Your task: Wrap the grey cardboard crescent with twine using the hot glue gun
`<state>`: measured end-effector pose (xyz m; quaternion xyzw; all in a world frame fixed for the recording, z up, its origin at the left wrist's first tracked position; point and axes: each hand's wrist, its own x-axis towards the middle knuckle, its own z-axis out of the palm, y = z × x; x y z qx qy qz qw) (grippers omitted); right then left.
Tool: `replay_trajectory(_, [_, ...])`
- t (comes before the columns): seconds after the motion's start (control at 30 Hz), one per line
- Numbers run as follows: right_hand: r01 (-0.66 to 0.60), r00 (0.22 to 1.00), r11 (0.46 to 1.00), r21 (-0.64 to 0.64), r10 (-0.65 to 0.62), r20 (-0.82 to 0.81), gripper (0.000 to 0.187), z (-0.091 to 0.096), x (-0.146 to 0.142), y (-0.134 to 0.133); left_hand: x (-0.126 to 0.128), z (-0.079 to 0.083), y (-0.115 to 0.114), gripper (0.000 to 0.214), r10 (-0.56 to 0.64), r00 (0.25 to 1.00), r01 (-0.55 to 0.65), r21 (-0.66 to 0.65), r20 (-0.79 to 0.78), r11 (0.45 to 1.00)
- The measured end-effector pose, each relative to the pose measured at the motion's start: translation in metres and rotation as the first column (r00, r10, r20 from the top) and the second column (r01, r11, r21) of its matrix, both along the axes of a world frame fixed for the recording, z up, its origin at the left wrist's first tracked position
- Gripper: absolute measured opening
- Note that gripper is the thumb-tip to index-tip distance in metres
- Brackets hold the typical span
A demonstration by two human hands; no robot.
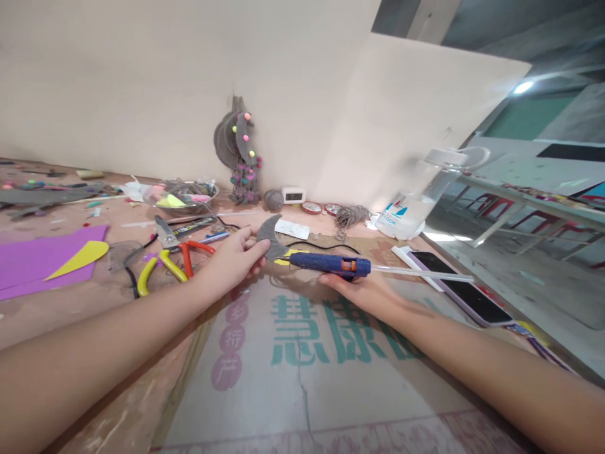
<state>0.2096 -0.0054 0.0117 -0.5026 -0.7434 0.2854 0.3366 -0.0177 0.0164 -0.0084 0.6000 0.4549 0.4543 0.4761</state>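
Note:
My left hand [244,253] pinches a grey crescent-shaped piece [270,236], its surface ribbed as if wound with yarn. Wrapped round the handle of a blue glue gun [326,263] is my right hand [362,290]; a long clear glue stick [425,273] pokes out of the gun's back end. The gun's yellow-collared nozzle points left and reaches the crescent's lower edge; whether it touches cannot be made out. Most of the right fingers are hidden below the gun. Under both hands lies a printed cardboard sheet [265,403].
Scissors [171,243] with orange and yellow handles lie left, near purple foam sheets [28,261]. Behind are a bowl of scraps [182,197], a small clock [293,195] and grey yarn [352,216]. A water bottle [411,202] and phone [460,287] sit right. A beaded grey ornament [239,148] hangs on the wall.

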Motion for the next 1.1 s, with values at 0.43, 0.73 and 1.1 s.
replay_trajectory(0.43, [-0.005,0.999,0.997,-0.08,0.007,0.035,0.028,-0.0009,-0.0018,-0.0016,0.0026,0.0033,-0.0027,0.024,0.023,1.0,-0.023,-0.002,-0.019,1.0])
replay_trajectory(0.73, [-0.015,0.996,0.995,-0.095,0.023,0.085,0.03,-0.0032,0.0,-0.0024,0.0017,0.0016,-0.0016,0.021,0.012,1.0,-0.012,0.006,-0.014,1.0])
replay_trajectory(1.1, [-0.053,0.995,0.996,-0.068,0.058,0.084,0.031,-0.0041,0.0002,-0.0014,0.0022,0.0023,-0.0028,0.021,0.013,0.999,-0.013,0.003,-0.03,1.0])
